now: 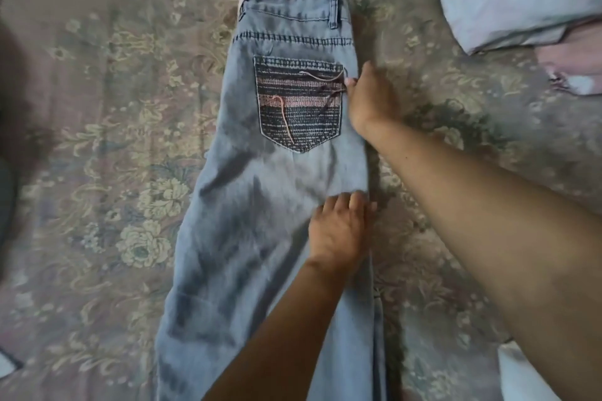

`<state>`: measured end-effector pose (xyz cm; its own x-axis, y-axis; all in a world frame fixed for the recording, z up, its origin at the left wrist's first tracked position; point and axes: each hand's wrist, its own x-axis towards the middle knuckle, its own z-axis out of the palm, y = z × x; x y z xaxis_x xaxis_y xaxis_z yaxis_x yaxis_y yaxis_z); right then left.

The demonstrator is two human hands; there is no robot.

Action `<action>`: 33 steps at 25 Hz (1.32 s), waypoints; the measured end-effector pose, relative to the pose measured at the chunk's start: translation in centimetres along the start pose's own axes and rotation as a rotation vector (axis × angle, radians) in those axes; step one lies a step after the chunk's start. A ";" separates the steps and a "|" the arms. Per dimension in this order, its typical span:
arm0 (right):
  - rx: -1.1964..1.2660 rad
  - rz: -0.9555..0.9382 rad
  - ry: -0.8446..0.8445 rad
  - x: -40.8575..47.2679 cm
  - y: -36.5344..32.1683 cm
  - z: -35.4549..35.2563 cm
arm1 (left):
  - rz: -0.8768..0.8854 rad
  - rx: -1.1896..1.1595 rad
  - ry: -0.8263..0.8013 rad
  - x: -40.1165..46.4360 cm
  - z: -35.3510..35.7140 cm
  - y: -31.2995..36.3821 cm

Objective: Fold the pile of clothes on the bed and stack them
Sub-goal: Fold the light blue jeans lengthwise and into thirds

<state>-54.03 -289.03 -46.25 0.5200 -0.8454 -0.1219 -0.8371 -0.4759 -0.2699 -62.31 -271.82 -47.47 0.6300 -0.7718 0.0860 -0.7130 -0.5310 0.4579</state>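
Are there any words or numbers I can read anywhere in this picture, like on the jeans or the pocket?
None: no readable text shows anywhere.
The jeans show only stitching.
The back pocket has woven dark and pink stripes and loose threads, no letters.
The pale bit inside the waistband could be a label, but it is too small and blurred to read.
The bedspread has only flowers.

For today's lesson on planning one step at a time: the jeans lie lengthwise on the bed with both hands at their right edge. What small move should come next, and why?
Probably bring the legs up toward the waistband. The jeans already lie halved lengthwise, pocket up, and the left hand and right hand rest along the right edge, which looks aligned.
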 end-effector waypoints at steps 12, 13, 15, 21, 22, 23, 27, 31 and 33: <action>-0.389 -0.517 -0.204 -12.4 1.4 2.9 | 0.026 0.327 -0.505 -3.5 -3.9 -10.2; -0.333 -0.537 -0.135 -15.4 2.4 2.7 | 0.087 0.305 -0.394 -5.0 -4.9 -10.3; -0.301 -0.641 -0.141 -24.2 6.3 2.0 | 0.222 0.188 -0.329 -11.4 -6.7 -10.4; -0.455 -0.962 -0.345 -49.6 13.9 0.9 | 0.514 0.222 -0.501 -34.2 -11.0 -12.5; -0.478 -0.929 -0.351 -50.4 14.3 1.1 | 0.516 0.238 -0.489 -34.7 -11.0 -12.9; -0.467 -0.932 -0.337 -50.7 14.3 0.9 | 0.541 0.248 -0.460 -35.1 -11.2 -13.0; -0.387 -1.188 -0.426 -50.9 13.0 -0.8 | 0.757 0.254 -0.444 -36.9 -11.9 -12.9; -0.340 -0.995 -0.558 -50.8 12.5 -0.8 | 0.735 0.140 -0.302 -36.0 -13.3 -12.1; -0.370 -0.952 -0.650 -50.8 12.0 -1.2 | 0.755 0.127 -0.284 -35.4 -14.3 -11.9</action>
<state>-90.70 -252.11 -42.20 0.8537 0.1104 -0.5090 -0.0153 -0.9715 -0.2365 -71.75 -233.15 -43.30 -0.1242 -0.9876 0.0959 -0.9545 0.1453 0.2605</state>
